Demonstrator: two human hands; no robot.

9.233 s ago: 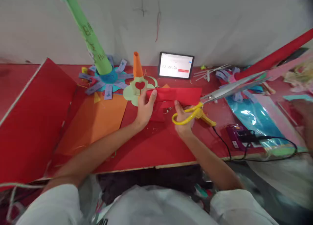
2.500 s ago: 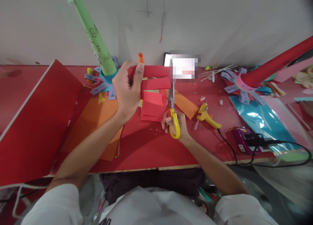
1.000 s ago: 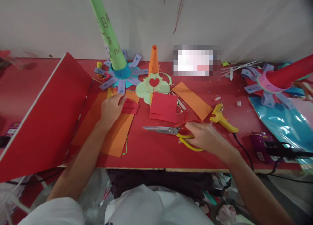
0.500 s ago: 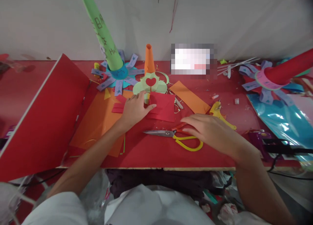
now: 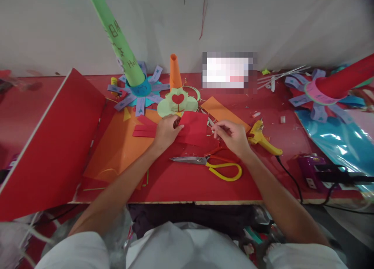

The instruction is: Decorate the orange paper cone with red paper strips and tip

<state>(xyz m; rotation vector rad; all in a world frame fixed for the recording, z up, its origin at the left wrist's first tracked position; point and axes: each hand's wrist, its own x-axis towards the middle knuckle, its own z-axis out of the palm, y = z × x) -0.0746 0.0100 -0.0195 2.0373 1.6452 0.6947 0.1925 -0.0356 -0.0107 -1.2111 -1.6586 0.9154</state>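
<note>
A square piece of red paper [image 5: 195,127] is held at its left edge between the thumb and fingers of my left hand [image 5: 168,130]. Beside its right edge is my right hand [image 5: 233,136], fingers curled together at the tips; whatever they pinch, if anything, is too small to make out. Red paper strips [image 5: 143,131] lie left of my left hand. In front of both hands lie scissors [image 5: 209,161] with one yellow and one red handle, points to the left. Just behind the square stands a pale green paper piece with a red heart [image 5: 177,99].
An orange sheet [image 5: 128,140] lies left, a smaller orange piece [image 5: 223,113] behind my right hand. A yellow glue gun [image 5: 264,138] sits right, its cord trailing to the edge. Paper models with a green tube [image 5: 119,43] and red tube [image 5: 347,80] flank the table.
My right hand has moved from over the scissors handles up to the red paper's right side, fingers now curled. My left hand has shifted slightly right and grips the red paper's edge, which is lifted.
</note>
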